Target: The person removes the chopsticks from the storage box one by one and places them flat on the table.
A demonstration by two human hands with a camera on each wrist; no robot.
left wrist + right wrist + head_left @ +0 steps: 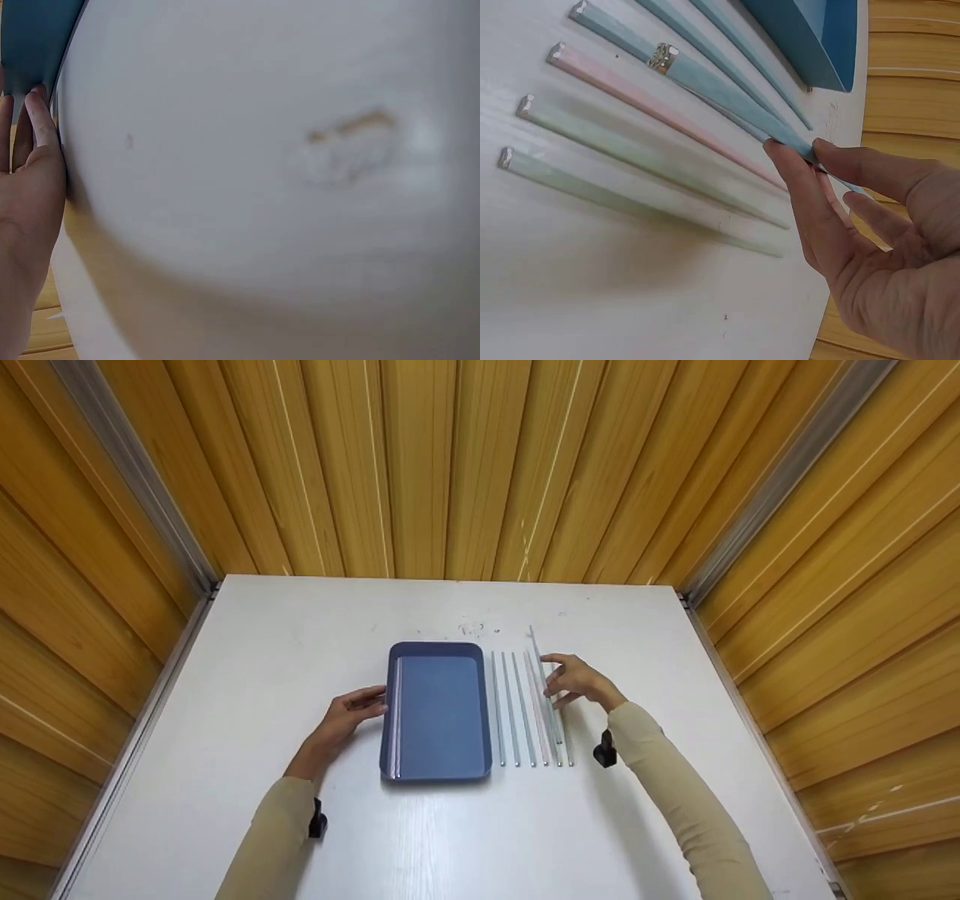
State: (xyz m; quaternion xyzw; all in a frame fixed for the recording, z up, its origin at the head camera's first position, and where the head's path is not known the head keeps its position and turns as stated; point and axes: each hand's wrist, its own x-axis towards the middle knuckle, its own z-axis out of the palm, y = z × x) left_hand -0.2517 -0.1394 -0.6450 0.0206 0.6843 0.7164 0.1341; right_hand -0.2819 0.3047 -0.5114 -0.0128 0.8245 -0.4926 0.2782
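A slim, tapering pale blue chopstick with a silver-coloured end cap (724,91), hard and smooth-looking, is pinched between the thumb and fingers of the right hand (574,679). The hold sits away from the cap, apparently nearer the thin tip. From the tray's middle in the head view, this stick lies at 3 o'clock, its tip aimed near 12 and its cap near 6. The cap is raised above the sticks lying on the white table (247,675).

It should handle as light and stiff, with little to bend; the material is hard to judge, so treat the thin end as possibly brittle. The smooth surface may slip or twist in a loose pinch. The best hold is probably just on the capped side of the middle, where it is thicker and balances.

Beneath and beside it lie 6 more: 3 pale blue chopsticks (739,46), 1 pink chopstick (660,111) and 2 pale green chopsticks (630,154), side by side. They are close together, so fingertips must come down narrowly.

At 9 o'clock, the left hand (352,712) holds nothing, its extended fingers at the wall of a blue, rectangular, probably plastic tray (442,720). Inside, 2 pinkish chopsticks (398,712) lie along that 9 o'clock wall.
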